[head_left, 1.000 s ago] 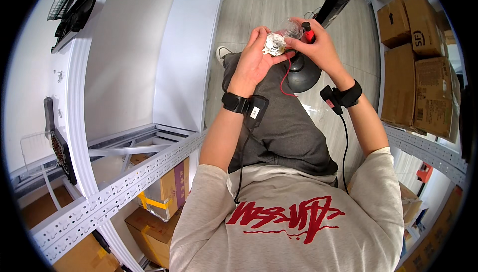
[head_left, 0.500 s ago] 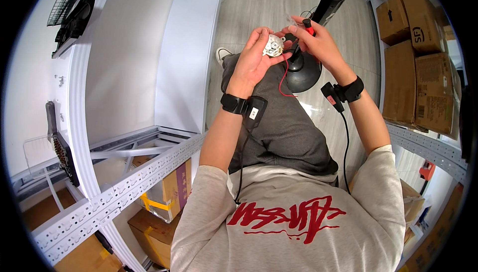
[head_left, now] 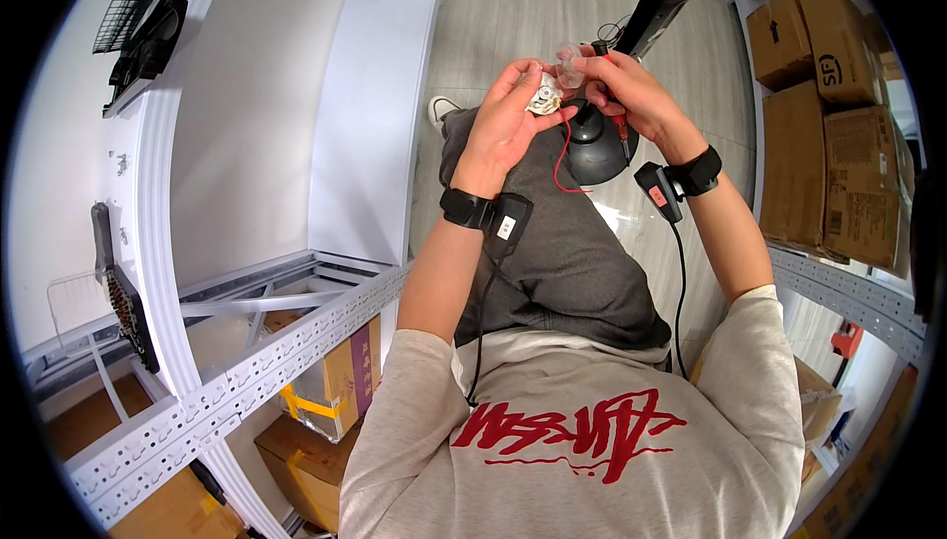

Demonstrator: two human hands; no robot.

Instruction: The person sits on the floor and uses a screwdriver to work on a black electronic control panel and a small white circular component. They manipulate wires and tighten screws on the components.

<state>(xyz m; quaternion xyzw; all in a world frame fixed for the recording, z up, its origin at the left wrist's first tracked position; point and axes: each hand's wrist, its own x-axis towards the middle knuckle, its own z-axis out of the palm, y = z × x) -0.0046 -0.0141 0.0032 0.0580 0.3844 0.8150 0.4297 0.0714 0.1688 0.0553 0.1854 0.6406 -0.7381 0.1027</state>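
Note:
In front of me, above my leg, my left hand (head_left: 499, 133) grips a small round white mechanism (head_left: 544, 95) with fine parts on its face. A thin red wire (head_left: 560, 169) hangs from it in a loose curve. My right hand (head_left: 643, 95), just beside it, pinches a clear round plastic cover (head_left: 569, 68) between thumb and fingers. The same hand also keeps a slim red-and-black screwdriver (head_left: 620, 127) across its palm, pointing down toward me. The cover's near edge is close to the mechanism; whether they touch I cannot tell.
A round black stand base (head_left: 604, 159) with a dark post stands on the floor below my hands. White metal shelving (head_left: 365, 115) rises on the left, and stacked cardboard boxes (head_left: 794, 154) fill a rack on the right. Cables (head_left: 681, 292) run from both wrist devices.
My right hand has turned and come nearer to the left, bringing the clear cover beside the mechanism. The screwdriver has swung so more of it shows below the palm. My left hand stays nearly still.

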